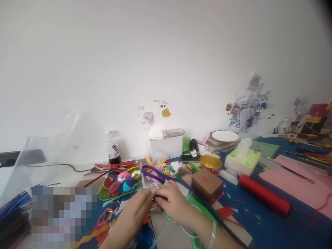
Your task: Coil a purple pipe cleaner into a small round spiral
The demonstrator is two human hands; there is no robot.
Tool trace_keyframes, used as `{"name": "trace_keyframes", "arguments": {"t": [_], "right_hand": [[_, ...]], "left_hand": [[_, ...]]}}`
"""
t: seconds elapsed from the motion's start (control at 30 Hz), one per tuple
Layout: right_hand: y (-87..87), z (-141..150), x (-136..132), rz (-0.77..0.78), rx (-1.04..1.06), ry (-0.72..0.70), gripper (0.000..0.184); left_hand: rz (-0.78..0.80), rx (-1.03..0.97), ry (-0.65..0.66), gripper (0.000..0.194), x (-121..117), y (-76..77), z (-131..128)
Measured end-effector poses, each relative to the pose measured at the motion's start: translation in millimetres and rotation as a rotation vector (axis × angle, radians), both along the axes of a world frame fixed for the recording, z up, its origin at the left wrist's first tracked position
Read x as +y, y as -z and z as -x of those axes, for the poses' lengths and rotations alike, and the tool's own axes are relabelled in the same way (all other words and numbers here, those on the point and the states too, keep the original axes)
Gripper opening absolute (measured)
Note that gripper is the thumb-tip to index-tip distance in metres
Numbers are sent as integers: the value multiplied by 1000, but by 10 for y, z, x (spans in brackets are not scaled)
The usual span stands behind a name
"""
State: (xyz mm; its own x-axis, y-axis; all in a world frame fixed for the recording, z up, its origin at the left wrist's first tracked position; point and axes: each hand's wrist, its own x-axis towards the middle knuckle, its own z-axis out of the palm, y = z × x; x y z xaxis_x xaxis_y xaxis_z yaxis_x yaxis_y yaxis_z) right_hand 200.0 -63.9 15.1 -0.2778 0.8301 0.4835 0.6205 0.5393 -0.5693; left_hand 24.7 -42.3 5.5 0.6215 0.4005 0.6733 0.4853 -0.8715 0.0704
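Observation:
My left hand [138, 207] and my right hand [172, 200] meet low in the middle of the head view, fingertips almost touching. Between them a white ring [155, 185] shows as a thin arc; my left fingers close on it. My right thumb and fingers pinch a long dark purple strip [198, 195], which loops up behind the hands and trails down to the right. My fingers hide where strip and ring meet. Under my right forearm lies a second white ring [181, 228] beside green pieces. Pink glasses frames [105, 217] lie left of my left hand.
A green tray [103, 196] of colourful balls stands left, with a bottle [113, 147] behind it. Right of my hands are a brown box [207, 183], a gold tin [210, 162], a tissue pack [242, 160] and a red roll [264, 194]. Scraps litter the blue table.

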Motion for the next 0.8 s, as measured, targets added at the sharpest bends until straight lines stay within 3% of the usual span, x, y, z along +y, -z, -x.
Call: {"name": "trace_keyframes", "arguments": {"t": [0.13, 0.3, 0.47, 0.7, 0.8], "right_hand": [[-5, 1, 3, 16, -10, -26, 30], [1, 19, -6, -9, 33, 102, 8], [20, 28, 5, -1, 60, 156, 10], [-2, -1, 12, 79, 87, -60, 26], [-11, -4, 8, 86, 109, -83, 23]], "left_hand": [[-28, -41, 20, 28, 1, -17, 1], [-100, -45, 58, 31, -10, -55, -26], [-103, -28, 39, 28, -23, -41, -38], [32, -39, 11, 27, -37, -74, -38], [49, -27, 45, 29, -26, -62, -18]]}}
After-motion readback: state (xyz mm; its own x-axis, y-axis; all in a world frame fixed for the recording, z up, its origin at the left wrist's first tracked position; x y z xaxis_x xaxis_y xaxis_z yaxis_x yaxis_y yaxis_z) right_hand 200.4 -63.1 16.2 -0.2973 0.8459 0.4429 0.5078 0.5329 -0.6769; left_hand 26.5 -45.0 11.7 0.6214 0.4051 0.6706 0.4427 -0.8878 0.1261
